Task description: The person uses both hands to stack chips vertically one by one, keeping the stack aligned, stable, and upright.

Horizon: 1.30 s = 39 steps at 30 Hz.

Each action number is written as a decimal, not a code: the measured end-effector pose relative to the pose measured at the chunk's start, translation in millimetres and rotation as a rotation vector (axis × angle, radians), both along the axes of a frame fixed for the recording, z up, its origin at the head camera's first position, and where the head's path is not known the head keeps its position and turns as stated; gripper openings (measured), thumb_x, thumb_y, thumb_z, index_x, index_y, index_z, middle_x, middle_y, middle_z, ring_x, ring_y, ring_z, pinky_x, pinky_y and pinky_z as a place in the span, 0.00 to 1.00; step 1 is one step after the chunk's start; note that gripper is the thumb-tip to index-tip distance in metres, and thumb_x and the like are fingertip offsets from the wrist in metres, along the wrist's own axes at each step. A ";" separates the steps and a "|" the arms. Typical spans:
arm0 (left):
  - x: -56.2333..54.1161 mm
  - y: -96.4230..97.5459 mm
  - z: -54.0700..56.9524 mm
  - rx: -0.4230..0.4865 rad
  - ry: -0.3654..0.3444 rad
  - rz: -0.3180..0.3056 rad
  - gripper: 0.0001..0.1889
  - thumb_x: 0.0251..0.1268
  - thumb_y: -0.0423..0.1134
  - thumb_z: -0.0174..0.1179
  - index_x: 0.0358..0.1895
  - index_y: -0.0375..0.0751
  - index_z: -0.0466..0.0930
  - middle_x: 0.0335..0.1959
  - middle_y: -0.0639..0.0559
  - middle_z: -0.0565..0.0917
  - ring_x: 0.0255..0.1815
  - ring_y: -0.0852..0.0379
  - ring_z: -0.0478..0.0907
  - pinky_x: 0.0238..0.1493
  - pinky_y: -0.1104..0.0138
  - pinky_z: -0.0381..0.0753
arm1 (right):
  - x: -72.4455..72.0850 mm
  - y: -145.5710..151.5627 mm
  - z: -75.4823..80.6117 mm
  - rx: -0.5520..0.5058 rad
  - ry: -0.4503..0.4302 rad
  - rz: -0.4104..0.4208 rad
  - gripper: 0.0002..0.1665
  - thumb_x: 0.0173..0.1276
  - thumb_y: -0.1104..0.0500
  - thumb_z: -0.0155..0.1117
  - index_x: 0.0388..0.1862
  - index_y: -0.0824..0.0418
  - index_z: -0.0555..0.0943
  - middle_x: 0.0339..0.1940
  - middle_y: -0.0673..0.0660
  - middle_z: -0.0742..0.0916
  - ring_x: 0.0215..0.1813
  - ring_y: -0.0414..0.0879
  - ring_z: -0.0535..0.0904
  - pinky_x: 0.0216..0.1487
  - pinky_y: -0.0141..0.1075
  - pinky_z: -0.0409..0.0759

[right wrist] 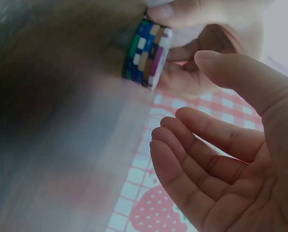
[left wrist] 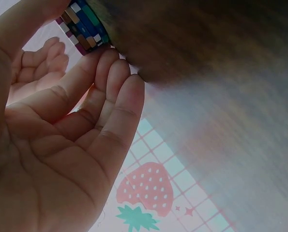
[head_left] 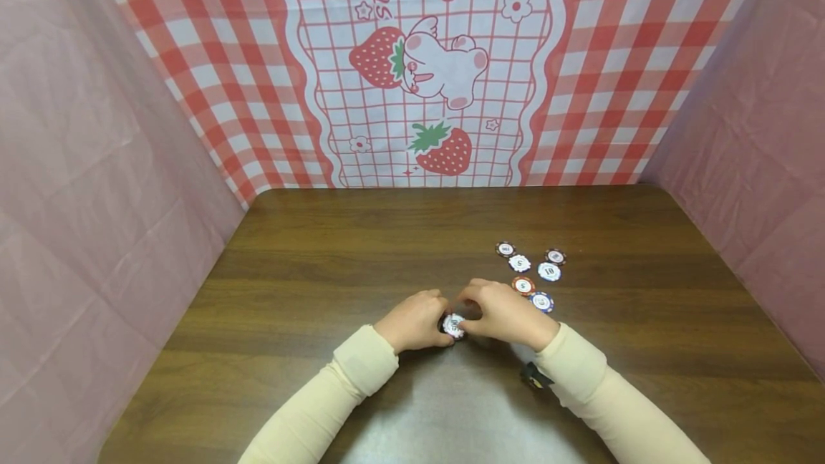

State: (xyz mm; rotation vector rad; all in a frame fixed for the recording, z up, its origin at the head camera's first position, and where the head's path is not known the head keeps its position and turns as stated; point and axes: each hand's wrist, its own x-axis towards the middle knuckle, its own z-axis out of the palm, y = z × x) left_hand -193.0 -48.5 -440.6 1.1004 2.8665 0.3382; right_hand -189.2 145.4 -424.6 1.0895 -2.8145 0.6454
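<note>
Chip stack stands on the wooden desk, about midway between its left and right edges and well apart from the far edge. Pale chip on top, its number too small to read surely; purple, brown, blue and green bands show down the side.

Left hand: grip grasping the stack, thumb on one side, index finger on the other. Right hand: grip released, fingers loosely curved. Right wrist view shows a gap between its thumb and the stack.

Six loose chips lie flat toward the right edge, in three close pairs: a dark chip with a white 5 chip; a brown chip with a pale blue 10 chip; a red chip with a blue chip. The last pair sits just beyond the right hand.

Risks, as judged: the stack looks slightly uneven along its side, so a harder squeeze from the left hand on one layer could shear the chips apart. A bump from the right thumb, so near, might slide the top chip off. The blue chip seems exposed too; a sideways sweep of the right wrist or cuff could push it into the red one.
</note>
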 end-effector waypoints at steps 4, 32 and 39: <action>-0.2 0.0 -0.7 0.003 -0.003 -0.001 0.14 0.46 0.48 0.73 0.32 0.45 0.83 0.31 0.57 0.79 0.31 0.63 0.73 0.35 0.70 0.74 | 0.6 8.6 3.5 -0.028 0.028 -0.033 0.21 0.54 0.55 0.75 0.44 0.65 0.83 0.37 0.55 0.84 0.36 0.45 0.80 0.37 0.33 0.78; 0.8 -1.1 -0.3 0.007 0.014 -0.022 0.14 0.47 0.48 0.73 0.33 0.45 0.85 0.32 0.56 0.81 0.35 0.61 0.76 0.40 0.69 0.76 | -3.6 107.9 6.8 0.039 -0.004 -0.357 0.22 0.55 0.55 0.74 0.44 0.68 0.83 0.40 0.61 0.86 0.40 0.53 0.82 0.44 0.52 0.79; 1.1 -0.9 -0.3 0.008 0.010 -0.021 0.14 0.46 0.48 0.73 0.33 0.46 0.84 0.32 0.57 0.81 0.35 0.61 0.76 0.40 0.69 0.76 | -8.4 114.1 -0.3 0.079 -0.072 -0.340 0.13 0.55 0.55 0.74 0.34 0.63 0.84 0.27 0.52 0.81 0.30 0.43 0.70 0.33 0.41 0.71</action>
